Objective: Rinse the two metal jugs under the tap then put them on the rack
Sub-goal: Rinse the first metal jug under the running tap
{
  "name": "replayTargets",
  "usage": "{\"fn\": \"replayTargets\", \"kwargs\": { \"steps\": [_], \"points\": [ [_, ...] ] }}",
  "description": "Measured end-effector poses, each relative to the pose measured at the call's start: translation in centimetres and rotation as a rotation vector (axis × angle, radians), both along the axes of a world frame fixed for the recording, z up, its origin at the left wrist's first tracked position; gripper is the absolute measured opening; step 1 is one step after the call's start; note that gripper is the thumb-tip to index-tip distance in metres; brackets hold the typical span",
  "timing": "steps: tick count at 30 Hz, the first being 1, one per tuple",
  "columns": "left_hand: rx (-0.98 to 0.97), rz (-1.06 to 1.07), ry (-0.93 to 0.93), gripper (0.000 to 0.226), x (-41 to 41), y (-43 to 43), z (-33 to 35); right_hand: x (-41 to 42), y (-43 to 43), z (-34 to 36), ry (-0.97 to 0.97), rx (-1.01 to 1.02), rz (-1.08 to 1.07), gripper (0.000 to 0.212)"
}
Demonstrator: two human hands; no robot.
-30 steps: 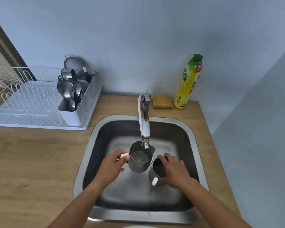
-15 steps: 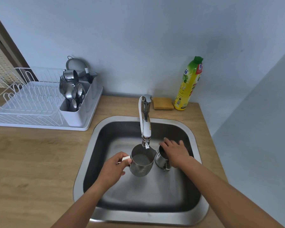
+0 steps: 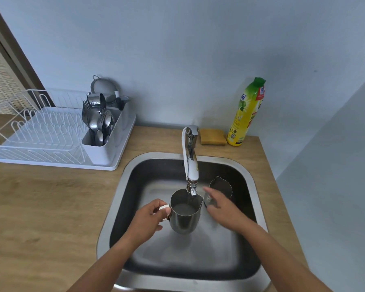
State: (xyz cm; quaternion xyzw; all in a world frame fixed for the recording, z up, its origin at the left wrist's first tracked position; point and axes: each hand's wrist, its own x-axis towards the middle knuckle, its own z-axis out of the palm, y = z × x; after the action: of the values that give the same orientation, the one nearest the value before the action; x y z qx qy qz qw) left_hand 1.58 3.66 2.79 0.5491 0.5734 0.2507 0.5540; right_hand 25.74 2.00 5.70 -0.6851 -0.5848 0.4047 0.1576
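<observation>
One jug (image 3: pixel 184 216) is gripped by its handle in the left hand (image 3: pixel 148 220), under the tap (image 3: pixel 190 163). The second jug (image 3: pixel 220 187) stands at 2 o'clock in the sink (image 3: pixel 249 207); the right hand (image 3: pixel 223 209) is held open beside it.

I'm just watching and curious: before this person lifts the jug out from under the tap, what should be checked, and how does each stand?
1. Left hand grips the handle of the larger jug: ok.
2. Larger jug sits under the tap spout: ok.
3. Water is running into it: cannot tell; water lies inside, but the stream is too faint.
4. Smaller jug stands upright in the sink: ok.
5. Right hand holds the smaller jug: not ok; its fingers are open beside it.
6. Rack has bare wire slots for jugs: ok.
</observation>
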Motion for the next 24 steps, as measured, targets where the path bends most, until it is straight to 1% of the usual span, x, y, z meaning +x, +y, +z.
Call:
{"fn": "replayTargets", "kwargs": {
  "steps": [1, 2, 3, 5, 7, 9, 12, 16, 19, 24],
  "points": [
    [-0.025, -0.001, -0.024, 0.015, 0.0, 0.0, 0.0, -0.7, -1.0, 0.0, 0.188, -0.068, -0.027, 0.065],
    [-0.055, -0.001, -0.054, 0.017, 0.1, -0.1, 0.0, -1.3, -1.8, -0.1, 0.308, -0.103, -0.052, 0.067],
    [-0.084, -0.005, -0.079, 0.019, 0.2, -0.1, 0.0, -1.6, -2.5, -0.3, 0.351, -0.108, -0.065, 0.069],
    [-0.129, -0.02, -0.112, 0.021, 0.5, -0.4, 0.0, -2.1, -3.4, -0.8, 0.368, -0.078, -0.075, 0.066],
    [-0.171, -0.041, -0.137, 0.022, 0.9, -0.6, -0.3, -2.2, -4.0, -0.9, 0.314, -0.025, -0.103, 0.067],
    [-0.222, -0.072, -0.173, 0.02, 1.5, -0.6, -0.4, -1.9, -4.2, -0.6, 0.221, 0.018, -0.152, 0.072],
    [-0.273, -0.13, -0.242, 0.016, 2.3, -0.5, -0.5, -1.2, -4.4, 0.2, 0.11, 0.066, -0.176, 0.07],
    [-0.258, -0.174, -0.259, 0.021, 3.0, 0.1, -0.8, -0.9, -4.3, 0.5, -0.084, 0.163, -0.189, 0.088],
    [-0.215, -0.189, -0.264, 0.008, 3.4, 0.9, -0.6, -0.7, -3.5, 0.1, -0.079, 0.228, -0.201, 0.088],
    [-0.108, -0.162, -0.246, 0.006, 3.4, 2.4, -0.2, -1.0, -1.6, -0.5, -0.026, 0.281, -0.21, 0.083]
  ]
}}
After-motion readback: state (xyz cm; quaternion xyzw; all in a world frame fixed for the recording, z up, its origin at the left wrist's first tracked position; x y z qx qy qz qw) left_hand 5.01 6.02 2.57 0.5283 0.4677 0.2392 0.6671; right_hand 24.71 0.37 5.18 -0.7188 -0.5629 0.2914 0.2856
